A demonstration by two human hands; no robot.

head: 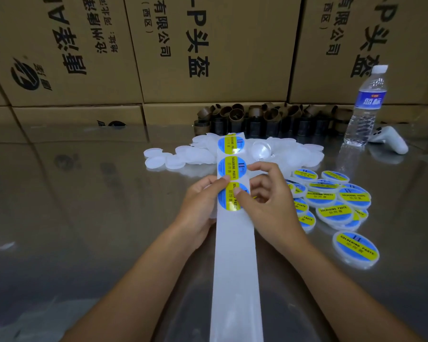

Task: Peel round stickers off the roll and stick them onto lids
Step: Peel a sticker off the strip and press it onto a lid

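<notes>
A white backing strip runs from the bottom edge up the middle, carrying three round blue-and-yellow stickers. My left hand holds the strip's left edge, thumb on the liner between the middle sticker and the lowest sticker. My right hand has its thumb pressed on the lowest sticker, fingers curled round the strip's right edge. Plain white lids lie heaped behind the strip. Stickered lids are piled to the right.
Cardboard boxes wall off the back. Brown empty roll cores line the wall. A water bottle and a white game controller stand at the right. The glossy table reflects the boxes.
</notes>
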